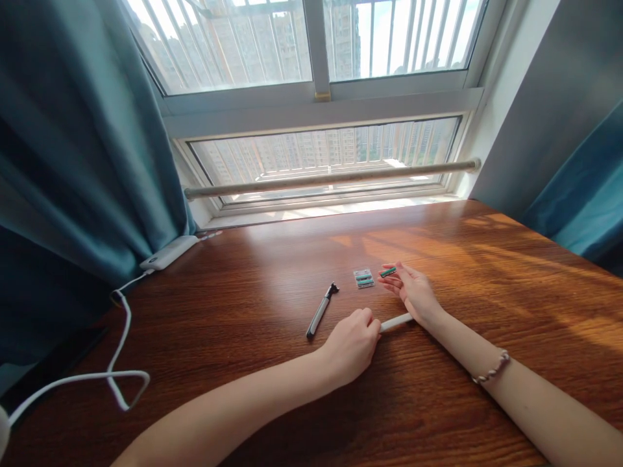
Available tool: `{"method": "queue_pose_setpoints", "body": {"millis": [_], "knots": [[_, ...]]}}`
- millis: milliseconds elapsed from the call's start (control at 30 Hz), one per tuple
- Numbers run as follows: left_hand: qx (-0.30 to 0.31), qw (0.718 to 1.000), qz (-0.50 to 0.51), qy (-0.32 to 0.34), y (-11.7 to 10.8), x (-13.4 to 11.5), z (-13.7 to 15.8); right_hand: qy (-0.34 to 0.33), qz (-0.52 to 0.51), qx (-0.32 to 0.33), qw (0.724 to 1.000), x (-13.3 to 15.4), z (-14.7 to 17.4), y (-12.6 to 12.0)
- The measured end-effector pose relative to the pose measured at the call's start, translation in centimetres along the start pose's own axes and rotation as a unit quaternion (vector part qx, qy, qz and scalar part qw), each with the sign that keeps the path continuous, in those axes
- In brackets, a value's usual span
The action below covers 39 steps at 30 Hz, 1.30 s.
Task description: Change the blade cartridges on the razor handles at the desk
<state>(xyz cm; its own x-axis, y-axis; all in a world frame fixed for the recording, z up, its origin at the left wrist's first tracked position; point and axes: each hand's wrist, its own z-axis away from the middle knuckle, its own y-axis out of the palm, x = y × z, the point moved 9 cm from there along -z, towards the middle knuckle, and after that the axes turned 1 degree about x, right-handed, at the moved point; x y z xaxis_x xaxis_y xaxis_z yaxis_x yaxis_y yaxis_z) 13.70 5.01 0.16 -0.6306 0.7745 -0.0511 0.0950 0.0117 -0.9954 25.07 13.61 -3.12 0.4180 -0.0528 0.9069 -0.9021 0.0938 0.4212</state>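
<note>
A person's left hand [351, 344] closed around a white stick [396, 322], its far end meeting the right hand [413, 292], which pinches a green cartridge [388, 272] above the table [233, 311], a clear case [363, 279] just beside, a grey razor handle [320, 314] near, a white box [171, 252] by the curtain [97, 143].

Knobbly bracelet [493, 371] (pale and dark)
</note>
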Motion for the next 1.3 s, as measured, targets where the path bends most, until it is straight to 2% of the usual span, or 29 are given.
{"method": "queue_pose_setpoints", "body": {"millis": [233,600,700,833,933,1000,1100,1300], "knots": [[0.009,0.999,0.007,0.041,0.1,0.2,-0.4,0.015,0.019,-0.004,1.000,0.1,-0.1,0.0],[-0.005,0.995,0.054,0.088,-1.1,1.5,-0.1,0.026,0.053,-0.030,0.998,-0.1,-0.2,-0.5],[-0.031,0.996,0.055,0.067,-2.0,3.0,-0.4,0.018,0.060,-0.034,0.997,-0.1,-0.5,-1.0],[-0.090,0.994,0.067,0.007,-3.2,6.9,-1.8,0.020,0.077,-0.011,0.997,0.1,-1.6,-1.3],[-0.103,0.988,0.102,-0.051,-2.6,10.3,-3.3,0.030,0.095,0.027,0.995,0.3,-3.1,-0.4],[-0.102,0.987,0.106,-0.061,-1.9,11.7,-4.5,0.034,0.110,0.057,0.992,0.3,-4.1,0.7],[-0.095,0.986,0.115,-0.073,-0.8,13.0,-5.8,0.025,0.137,0.088,0.986,0.2,-5.4,2.0],[-0.063,0.982,0.165,-0.073,1.0,13.5,-6.7,0.006,0.211,0.130,0.969,-0.7,-5.9,3.0]]}}
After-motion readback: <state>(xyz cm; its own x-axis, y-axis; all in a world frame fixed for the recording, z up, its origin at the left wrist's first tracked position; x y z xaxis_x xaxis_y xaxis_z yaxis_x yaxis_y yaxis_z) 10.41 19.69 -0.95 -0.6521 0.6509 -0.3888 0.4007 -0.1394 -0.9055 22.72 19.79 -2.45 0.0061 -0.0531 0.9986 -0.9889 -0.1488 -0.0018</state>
